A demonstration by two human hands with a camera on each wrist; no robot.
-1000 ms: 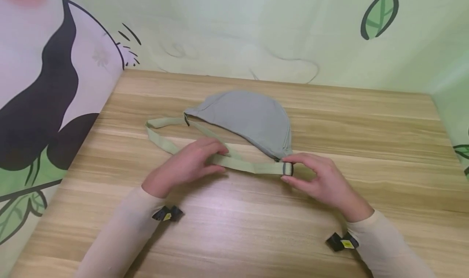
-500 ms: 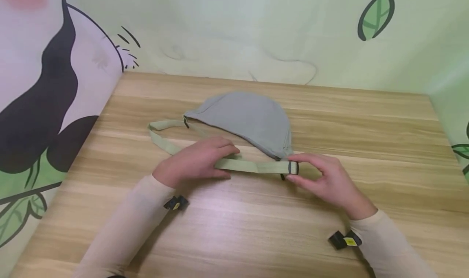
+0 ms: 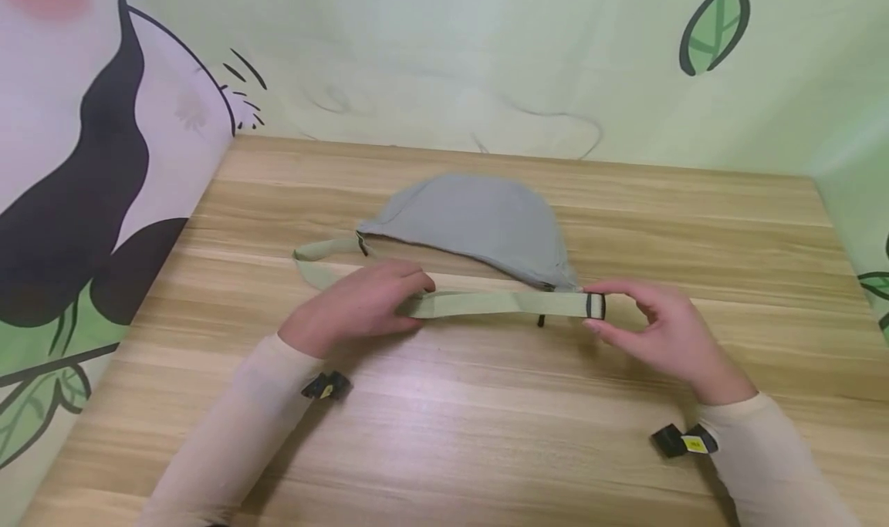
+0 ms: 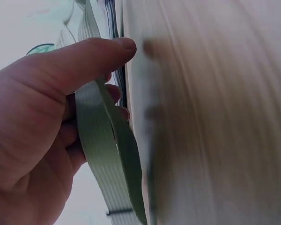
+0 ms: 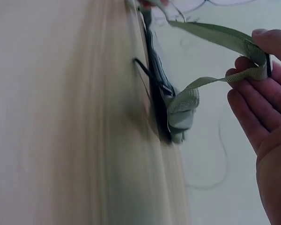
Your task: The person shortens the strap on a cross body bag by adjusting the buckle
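Note:
A grey half-moon waist bag (image 3: 472, 222) lies flat on the wooden table, with a light green webbing strap (image 3: 486, 305) along its near side. My left hand (image 3: 361, 305) pinches the strap left of centre; in the left wrist view the webbing (image 4: 98, 136) passes between thumb and fingers. Near the bag's right corner, my right hand (image 3: 667, 330) holds the strap's end at a dark slider buckle (image 3: 596, 306) between thumb and fingers. A dark zipper pull (image 3: 541, 320) hangs below that corner. In the right wrist view the strap (image 5: 215, 35) loops from the fingers to the bag's corner.
A slack strap loop (image 3: 312, 261) rests left of the bag. The wooden table (image 3: 444, 450) meets a pale green printed wall (image 3: 417, 64) at the back and a panda-printed wall (image 3: 174, 110) at the left. Small black wrist cameras (image 3: 684, 442) sit on both sleeves.
My right hand has moved right with the buckle, and the strap between the hands now runs longer and straighter. The bag has shifted slightly right and the left loop has shrunk.

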